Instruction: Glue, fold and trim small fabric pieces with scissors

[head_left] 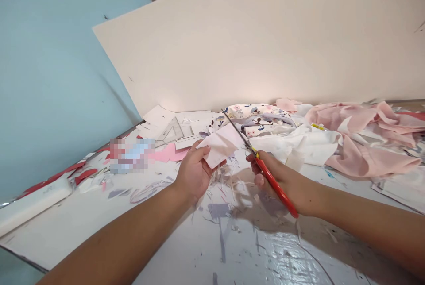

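Note:
My left hand (198, 167) pinches a pale pinkish-white piece (222, 145), thin and folded or layered; whether it is fabric or paper I cannot tell. My right hand (277, 179) is closed around scissors with red handles (277, 190) and a yellow patch near the pivot. Their long metal blades point up and to the left, just beside the right edge of the pale piece. The blades look nearly together. Some of the right hand's fingers are hidden behind the handles. Thin scraps and threads (229, 183) lie on the table under both hands.
Floral fabric (262, 119), white cloth (299, 141) and pink cloth (375, 156) lie heaped at the back and right. A clear set square (172, 131) and pink pieces (169, 153) lie left of centre. A white roll (36, 203) lies at the left edge. A large pale board (265, 41) stands behind.

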Demonstrator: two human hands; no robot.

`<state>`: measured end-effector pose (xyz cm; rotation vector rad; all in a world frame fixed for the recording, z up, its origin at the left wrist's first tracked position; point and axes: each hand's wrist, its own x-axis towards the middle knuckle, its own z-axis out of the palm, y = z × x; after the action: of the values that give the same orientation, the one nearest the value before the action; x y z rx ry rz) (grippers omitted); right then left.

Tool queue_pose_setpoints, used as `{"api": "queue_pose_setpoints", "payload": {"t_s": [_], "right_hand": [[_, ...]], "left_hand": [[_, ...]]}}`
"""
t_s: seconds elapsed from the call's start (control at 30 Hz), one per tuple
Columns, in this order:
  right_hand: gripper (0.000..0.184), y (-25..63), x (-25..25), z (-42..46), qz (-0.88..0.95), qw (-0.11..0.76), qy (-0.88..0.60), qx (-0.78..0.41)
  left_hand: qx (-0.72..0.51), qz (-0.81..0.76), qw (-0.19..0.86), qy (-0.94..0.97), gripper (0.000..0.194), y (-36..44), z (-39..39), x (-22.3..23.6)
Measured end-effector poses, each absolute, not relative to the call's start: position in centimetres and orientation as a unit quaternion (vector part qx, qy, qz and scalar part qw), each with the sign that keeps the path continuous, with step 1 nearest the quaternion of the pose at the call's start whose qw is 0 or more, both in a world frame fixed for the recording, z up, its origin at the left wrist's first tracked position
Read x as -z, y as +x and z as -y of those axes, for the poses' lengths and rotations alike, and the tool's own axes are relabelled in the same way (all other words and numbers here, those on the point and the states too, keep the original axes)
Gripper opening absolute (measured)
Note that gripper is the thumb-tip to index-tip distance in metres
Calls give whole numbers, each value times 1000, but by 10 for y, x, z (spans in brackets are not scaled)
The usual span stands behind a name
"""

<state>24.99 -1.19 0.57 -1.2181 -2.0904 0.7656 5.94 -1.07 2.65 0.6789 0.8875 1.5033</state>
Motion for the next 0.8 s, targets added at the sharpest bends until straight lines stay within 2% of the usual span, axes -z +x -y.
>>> {"api": "queue_pose_setpoints", "payload": {"t_s": [0.07,0.23,0.33,0.53,0.8], "right_hand": [[42,251,-2,10,771,307,-433,-351],[38,246,-2,2,608,436,-420,-514],[28,243,-4,-1,554,440,-419,-569],[20,243,1,-4,542,443,-423,-575],[17,242,0,-1,544,455,-434,-556]], "left_hand": [[-620,-375,611,318,25,58,10,-26],[-532,-363,666,377,20,53,8,-25],[-488,-359,698,383,22,49,6,-25],[-421,-323,748,399,31,42,-1,-24],[-447,-383,654,474,24,47,-2,-15]]}}
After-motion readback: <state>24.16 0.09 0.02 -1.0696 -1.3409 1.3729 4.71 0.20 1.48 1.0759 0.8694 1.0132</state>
